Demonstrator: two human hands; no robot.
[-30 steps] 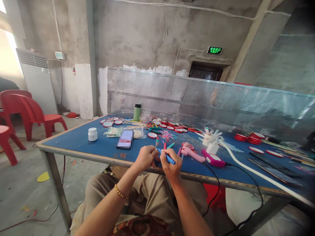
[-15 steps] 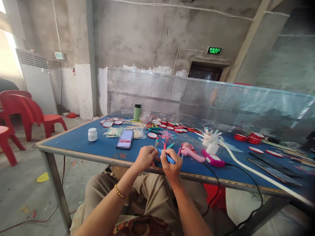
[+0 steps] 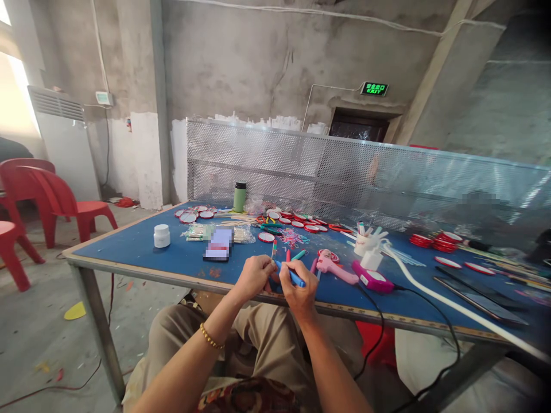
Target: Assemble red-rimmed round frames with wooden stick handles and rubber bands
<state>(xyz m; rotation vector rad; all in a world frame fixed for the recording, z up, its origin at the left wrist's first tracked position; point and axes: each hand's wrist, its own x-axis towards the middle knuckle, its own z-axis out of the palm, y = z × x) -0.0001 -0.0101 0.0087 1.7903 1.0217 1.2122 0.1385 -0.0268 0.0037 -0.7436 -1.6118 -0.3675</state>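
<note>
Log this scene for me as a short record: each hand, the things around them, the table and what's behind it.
Left hand: holds a thin stick with a red-and-green top
Right hand: holds a blue pen-shaped tool, pointed toward the stick; contact unclear
Right of hands: pink gun-shaped tool, magenta box with black cable
Left of hands: white round lidded jar, dark-edged phone with blurred screen
Table: blue-topped, metal-framed table
Far side: green cylindrical bottle with black lid
Behind: perforated metal panel
</note>
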